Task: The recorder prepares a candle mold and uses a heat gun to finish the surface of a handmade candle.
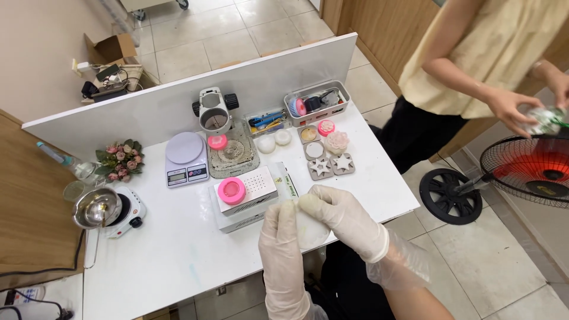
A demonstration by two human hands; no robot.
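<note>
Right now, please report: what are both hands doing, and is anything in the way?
Left hand and right hand, gloved, shut on white round piece at table edge. White box with pink mould just beyond hands.

White round disc [310,230], flat and pale, held between gloved left hand [283,232] and right hand [338,212], just over the table's near edge.

A white desk [178,249] carries a digital scale [186,159] near its centre. At nine o'clock from the scale lies a small bunch of pink flowers [120,160], and at seven o'clock a steel pot [95,207] sits on a white hotplate [127,212]. At three o'clock stand star-shaped moulds [331,165] and a grey basket [317,102]. A black floor fan [524,169] stands off the desk at three o'clock.
</note>
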